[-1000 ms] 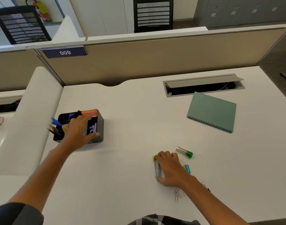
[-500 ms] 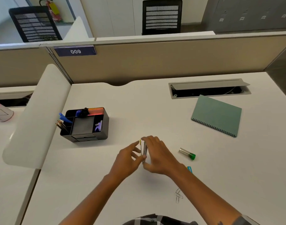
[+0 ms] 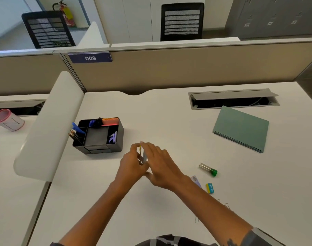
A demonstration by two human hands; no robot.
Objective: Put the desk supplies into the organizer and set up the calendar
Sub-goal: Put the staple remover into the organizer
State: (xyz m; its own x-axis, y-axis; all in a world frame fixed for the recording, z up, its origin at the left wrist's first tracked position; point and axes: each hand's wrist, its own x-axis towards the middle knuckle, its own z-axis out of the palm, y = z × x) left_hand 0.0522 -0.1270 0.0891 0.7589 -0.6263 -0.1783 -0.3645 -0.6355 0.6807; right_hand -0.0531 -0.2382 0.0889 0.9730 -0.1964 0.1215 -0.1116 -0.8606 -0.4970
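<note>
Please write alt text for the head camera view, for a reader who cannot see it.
Both hands, left hand and right hand, hold a slim metal tool above a white desk, right of a black organizer; a green notebook lies far right.

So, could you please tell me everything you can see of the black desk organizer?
The black desk organizer is a boxy, plastic-looking caddy standing upright on the white desk, left of both hands, untouched. Dividers split it into compartments: pencils and blue pens lean out at its left, orange sheets stand at the back, a purple item sits at the right; the middle one looks empty.
</note>
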